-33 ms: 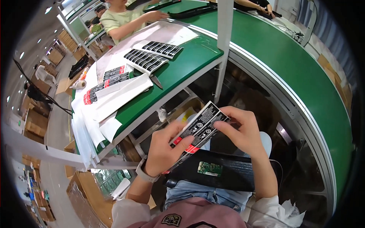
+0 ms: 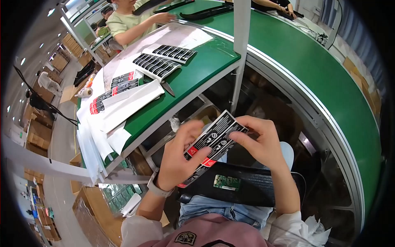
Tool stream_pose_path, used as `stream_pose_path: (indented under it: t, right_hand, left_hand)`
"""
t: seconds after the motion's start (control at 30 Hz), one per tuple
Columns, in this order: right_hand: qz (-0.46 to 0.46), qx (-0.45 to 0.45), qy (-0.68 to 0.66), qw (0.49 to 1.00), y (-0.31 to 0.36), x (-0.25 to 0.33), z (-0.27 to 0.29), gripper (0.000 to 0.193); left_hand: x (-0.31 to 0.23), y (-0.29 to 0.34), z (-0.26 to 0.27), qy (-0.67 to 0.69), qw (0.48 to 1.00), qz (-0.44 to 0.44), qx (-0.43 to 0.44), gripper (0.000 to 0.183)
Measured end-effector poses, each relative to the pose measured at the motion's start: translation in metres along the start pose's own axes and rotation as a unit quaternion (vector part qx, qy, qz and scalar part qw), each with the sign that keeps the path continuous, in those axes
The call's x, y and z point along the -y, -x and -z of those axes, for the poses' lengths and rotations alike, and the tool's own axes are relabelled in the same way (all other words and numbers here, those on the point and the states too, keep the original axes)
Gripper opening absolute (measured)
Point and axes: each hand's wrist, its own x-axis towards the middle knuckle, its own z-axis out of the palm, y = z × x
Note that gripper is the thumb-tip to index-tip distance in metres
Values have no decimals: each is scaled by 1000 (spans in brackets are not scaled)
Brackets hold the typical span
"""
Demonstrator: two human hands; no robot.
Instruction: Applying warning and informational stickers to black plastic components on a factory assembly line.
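Observation:
A sheet of black-and-red printed labels (image 2: pixel 214 142) is held slanted above my lap. My right hand (image 2: pixel 263 142) pinches its upper right corner between thumb and fingers. My left hand (image 2: pixel 177 158) has its thumb across the sheet's lower left part; its index finger is raised off the edge, and its other fingers are partly hidden. Across my lap, below the sheet, lies a long black casing (image 2: pixel 257 187). A small green circuit board (image 2: pixel 226 182) rests on that casing.
On the green table (image 2: pixel 197 76) to my left lie more label sheets (image 2: pixel 156 66), white backing paper (image 2: pixel 133 103) and a scissors blade (image 2: pixel 168 88). A white post (image 2: pixel 242 33) stands beside the curved green conveyor (image 2: pixel 304 66). A co-worker (image 2: pixel 129 24) handles black parts across the table.
My left index finger has lifted slightly away from the sheet's edge. The sheet and my right hand have barely moved.

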Motion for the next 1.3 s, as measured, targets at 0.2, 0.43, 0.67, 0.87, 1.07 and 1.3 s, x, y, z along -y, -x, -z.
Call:
stream_pose_path:
  t: [0.2,0.43,0.67,0.87,1.07,1.3]
  right_hand:
    - [64,25,101,993,6,6,-8,22]
    - [147,-42,119,981,10,7,-12,24]
    - [266,-80,235,931,9,0,-15,21]
    - [368,-111,306,871,7,-6,-18,26]
    - [402,-105,351,839,9,-9,-18,27]
    - [330,-110,311,884,16,4,-21,21]
  left_hand:
    - [-5,-15,-6,-165,961,-222,-15,34]
    - [-6,-15,-11,-166,968,-190,-19,20]
    - [-6,-16,-7,-209,951,-227,-6,20]
    - [-2,-18,-2,-194,954,-227,26,19]
    - [0,-20,3,-148,974,-156,76,17]
    - [23,-40,34,-91,994,-49,-26,19]
